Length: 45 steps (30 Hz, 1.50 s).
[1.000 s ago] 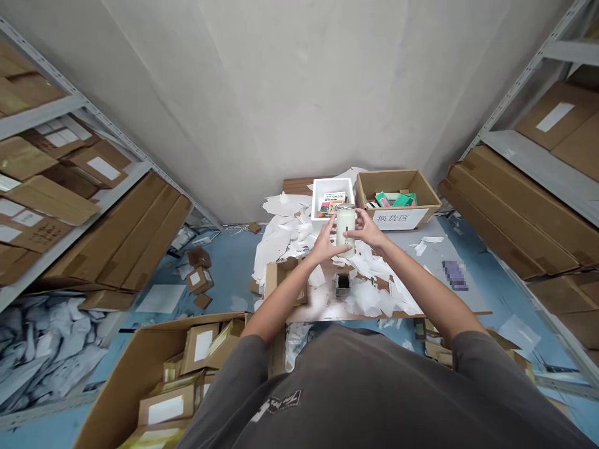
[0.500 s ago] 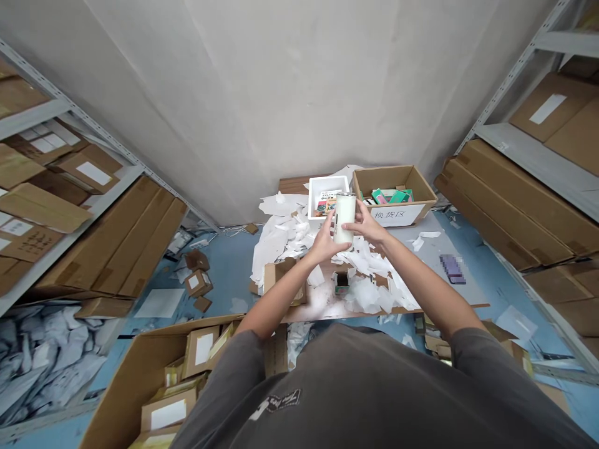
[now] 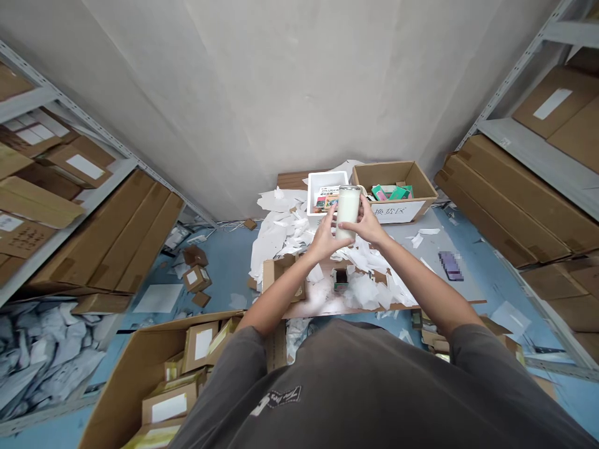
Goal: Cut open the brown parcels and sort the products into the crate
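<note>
A pale white tumbler (image 3: 348,211) with a silvery rim is held upright in front of me, above the paper-strewn table. My left hand (image 3: 326,237) is closed around its left side and lower part. From the right, my right hand (image 3: 367,223) grips it, the thumb lying across its front. Beneath them, a small open box (image 3: 341,279) with a dark inside stands on the table (image 3: 318,304). Torn white paper (image 3: 292,234) lies around it. Left of the small box sits an open brown carton (image 3: 271,274), partly hidden by my left forearm.
Behind the tumbler are a white bin (image 3: 312,187) holding printed packs and a labelled cardboard box (image 3: 423,187) with green and pink packs. A purple phone-like item (image 3: 450,266) lies right. A large carton of parcels (image 3: 121,374) stands near left. Loaded shelves (image 3: 112,187) flank both sides.
The tumbler has turned in my hands, so the dark marking on its side no longer shows. It appears slightly higher and further right. Both hands still hold it.
</note>
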Tool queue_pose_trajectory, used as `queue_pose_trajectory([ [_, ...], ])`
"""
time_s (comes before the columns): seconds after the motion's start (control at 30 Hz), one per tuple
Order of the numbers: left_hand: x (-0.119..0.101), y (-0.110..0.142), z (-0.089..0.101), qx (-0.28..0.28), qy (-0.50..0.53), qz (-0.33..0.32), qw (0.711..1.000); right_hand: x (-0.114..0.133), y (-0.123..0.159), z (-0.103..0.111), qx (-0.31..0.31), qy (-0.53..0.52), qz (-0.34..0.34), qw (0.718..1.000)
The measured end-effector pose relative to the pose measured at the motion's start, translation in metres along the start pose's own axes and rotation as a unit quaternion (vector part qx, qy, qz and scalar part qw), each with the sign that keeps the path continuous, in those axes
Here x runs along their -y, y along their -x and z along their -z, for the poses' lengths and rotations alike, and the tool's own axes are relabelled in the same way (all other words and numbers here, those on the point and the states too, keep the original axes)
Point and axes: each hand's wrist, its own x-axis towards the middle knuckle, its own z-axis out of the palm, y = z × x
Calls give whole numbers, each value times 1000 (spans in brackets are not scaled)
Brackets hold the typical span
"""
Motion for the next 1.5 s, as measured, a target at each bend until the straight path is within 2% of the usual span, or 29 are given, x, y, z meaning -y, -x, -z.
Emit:
queue_pose_trajectory([
  [0.17,4,-4,5,51,74,32,995,-6,-3,0,53,-17,-18,998],
  [0.3,6,-3,7,25,54,29,998,-9,-3,-3,0,-1,-1,1000],
  [0.47,8,-3,12,69,79,8,994,-11,-2,-2,41,-24,-41,998],
  [0.6,8,-2,11,28,-2,-4,1000,-12,-1,-8,-4,8,-18,1000],
  [0.67,8,0,11,28,3,0,1000,-12,0,-12,2,12,-7,1000],
  [0.77,8,2,10,57,34,8,998,-11,1,-15,37,0,-1,999],
  [0.9,14,2,8,28,9,16,999,-14,0,-15,9,10,-2,1000],
  [0.97,19,2,9,38,48,28,998,-18,0,-13,13,8,-7,1000],
  [1.07,25,2,11,66,103,39,992,-22,1,-9,49,-9,-28,998],
  [1.17,28,4,11,61,105,56,991,-24,4,-6,49,-16,-32,998],
  [1.3,32,8,9,62,156,68,983,-24,7,-3,66,-24,-33,997],
  [1.37,35,10,10,84,141,62,984,-27,9,-2,73,-14,-33,997],
  [1.43,39,9,17,99,82,61,990,-34,13,-1,65,5,-30,997],
  [1.5,41,5,26,56,13,64,996,-45,19,-1,47,29,-24,998],
])
